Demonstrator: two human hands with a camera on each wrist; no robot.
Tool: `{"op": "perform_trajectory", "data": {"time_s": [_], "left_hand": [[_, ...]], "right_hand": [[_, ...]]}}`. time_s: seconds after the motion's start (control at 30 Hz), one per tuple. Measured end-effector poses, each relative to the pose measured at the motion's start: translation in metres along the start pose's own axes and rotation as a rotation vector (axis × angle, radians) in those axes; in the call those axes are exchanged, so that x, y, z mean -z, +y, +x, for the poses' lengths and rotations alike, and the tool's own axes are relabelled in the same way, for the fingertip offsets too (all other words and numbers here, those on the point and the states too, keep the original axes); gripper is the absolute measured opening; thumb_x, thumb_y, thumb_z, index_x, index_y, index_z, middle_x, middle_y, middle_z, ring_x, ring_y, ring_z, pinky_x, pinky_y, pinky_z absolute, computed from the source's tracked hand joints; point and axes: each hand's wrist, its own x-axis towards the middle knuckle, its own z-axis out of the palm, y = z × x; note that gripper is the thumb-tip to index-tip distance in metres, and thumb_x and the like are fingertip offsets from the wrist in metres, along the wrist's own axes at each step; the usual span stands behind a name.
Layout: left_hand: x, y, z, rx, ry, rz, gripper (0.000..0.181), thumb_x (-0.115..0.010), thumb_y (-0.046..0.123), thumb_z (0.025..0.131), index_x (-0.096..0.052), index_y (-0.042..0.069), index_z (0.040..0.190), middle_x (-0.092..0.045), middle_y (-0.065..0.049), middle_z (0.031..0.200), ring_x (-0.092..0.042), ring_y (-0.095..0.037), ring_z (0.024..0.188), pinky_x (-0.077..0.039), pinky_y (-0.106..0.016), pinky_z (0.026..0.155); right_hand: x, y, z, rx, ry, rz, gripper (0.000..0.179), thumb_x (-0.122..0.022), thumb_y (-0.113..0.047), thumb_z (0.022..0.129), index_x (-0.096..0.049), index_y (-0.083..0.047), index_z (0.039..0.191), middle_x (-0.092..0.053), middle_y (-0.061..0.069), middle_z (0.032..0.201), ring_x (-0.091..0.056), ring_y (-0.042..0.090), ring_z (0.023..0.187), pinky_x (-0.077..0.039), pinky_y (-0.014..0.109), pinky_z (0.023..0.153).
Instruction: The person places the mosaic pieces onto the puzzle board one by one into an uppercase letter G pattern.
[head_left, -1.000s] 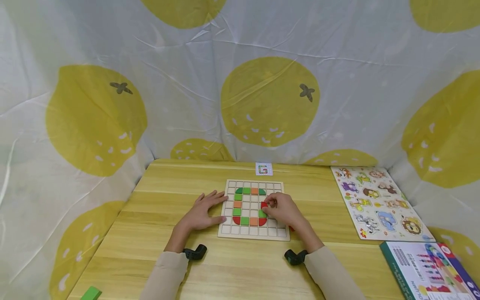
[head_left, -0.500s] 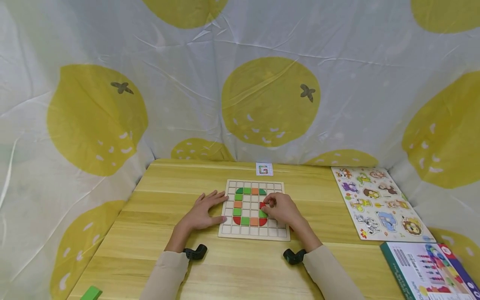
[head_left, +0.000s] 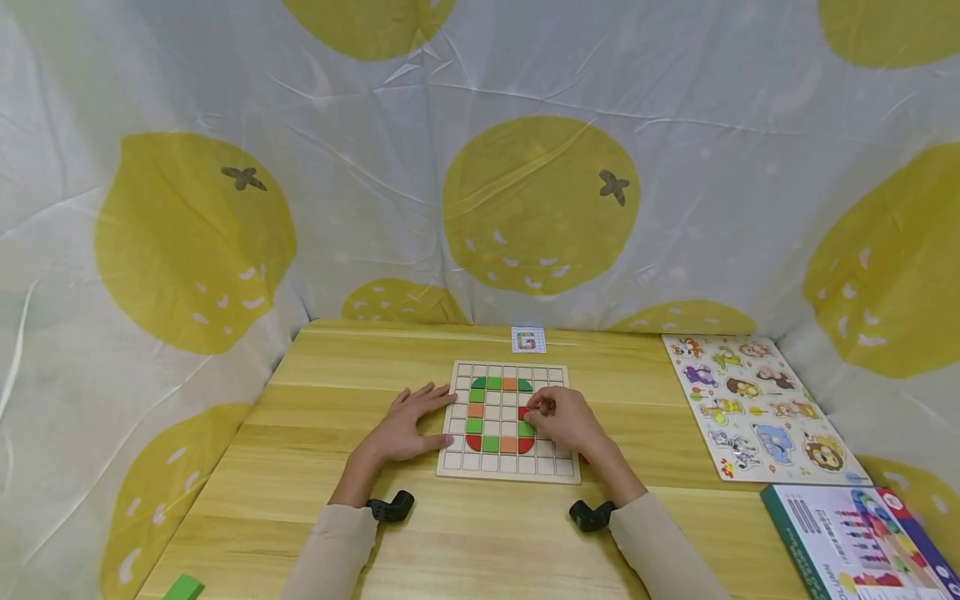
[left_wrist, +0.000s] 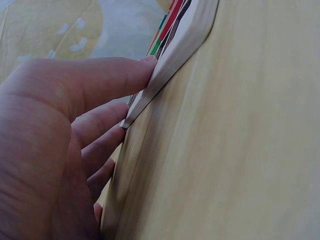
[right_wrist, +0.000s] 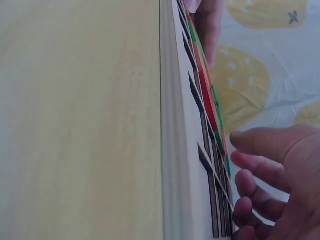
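A wooden grid board (head_left: 459, 462) lies flat on the table, bearing a ring of green, orange and red tiles with rounded corner pieces. My left hand (head_left: 402, 427) spreads beside its left edge. In the left wrist view, the thumb (left_wrist: 125, 75) touches the board's rim. My right hand (head_left: 567, 419) reaches over the right part of the board, thumb and forefinger bent at a red square tile (head_left: 522, 412). This tile lies just above a green tile (head_left: 526, 428) in the right column. The right hand hides several grid cells behind it.
A small pattern card (head_left: 528, 340) lies beyond the board. An animal puzzle board (head_left: 757, 408) is at the right, with a printed box (head_left: 862, 533) nearer. A green block (head_left: 182, 587) sits at the lower left. Lemon-print cloth (head_left: 390, 192) hangs around the table.
The red tile between my right fingertips has shifted slightly left and now lies flatter in its cell. My left hand has stayed at the board's edge.
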Motion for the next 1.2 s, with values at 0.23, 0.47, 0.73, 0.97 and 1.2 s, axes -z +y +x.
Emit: {"op": "perform_trajectory", "data": {"time_s": [0.23, 0.47, 0.73, 0.97, 1.2], "left_hand": [[0.001, 0.001, 0.000, -0.001, -0.007, 0.012, 0.073, -0.073, 0.043, 0.090, -0.048, 0.022, 0.156, -0.038, -0.003, 0.166, -0.023, -0.033, 0.159, -0.005, -0.063, 0.127], [-0.001, -0.001, -0.001, -0.003, -0.003, 0.018, 0.073, -0.073, 0.044, 0.090, -0.049, 0.021, 0.155, -0.039, -0.003, 0.166, -0.023, -0.034, 0.159, -0.006, -0.063, 0.127], [0.000, -0.001, -0.001, -0.004, 0.003, 0.015, 0.073, -0.073, 0.043, 0.090, -0.049, 0.021, 0.155, -0.039, -0.003, 0.166, -0.023, -0.034, 0.159, -0.006, -0.064, 0.127], [0.000, -0.002, 0.000, -0.005, 0.005, 0.013, 0.073, -0.073, 0.043, 0.090, -0.049, 0.021, 0.155, -0.038, -0.003, 0.166, -0.023, -0.033, 0.159, -0.005, -0.063, 0.127], [-0.001, -0.003, 0.000, -0.008, 0.002, 0.010, 0.073, -0.073, 0.044, 0.090, -0.049, 0.021, 0.156, -0.038, -0.002, 0.167, -0.022, -0.033, 0.159, -0.005, -0.063, 0.127]], "right_hand": [[0.010, 0.010, -0.007, 0.033, 0.025, 0.014, 0.012, -0.079, -0.023, 0.092, -0.076, -0.016, 0.102, -0.061, -0.001, 0.086, -0.051, 0.016, 0.078, -0.042, 0.026, 0.067], [0.030, 0.024, -0.019, 0.027, 0.036, -0.009, 0.014, -0.078, -0.024, 0.093, -0.076, -0.016, 0.105, -0.060, 0.001, 0.085, -0.050, 0.018, 0.077, -0.042, 0.027, 0.065], [0.047, 0.044, -0.029, 0.043, 0.049, -0.043, 0.018, -0.079, -0.021, 0.092, -0.076, -0.013, 0.108, -0.062, 0.000, 0.087, -0.052, 0.017, 0.078, -0.044, 0.025, 0.067], [0.057, 0.055, -0.039, 0.063, 0.038, -0.045, 0.020, -0.081, -0.022, 0.091, -0.076, -0.013, 0.108, -0.063, 0.001, 0.088, -0.052, 0.017, 0.077, -0.045, 0.024, 0.065], [0.064, 0.063, -0.049, 0.095, -0.009, -0.050, 0.023, -0.083, -0.026, 0.088, -0.076, -0.013, 0.106, -0.063, -0.001, 0.087, -0.052, 0.014, 0.077, -0.044, 0.023, 0.066]]}}
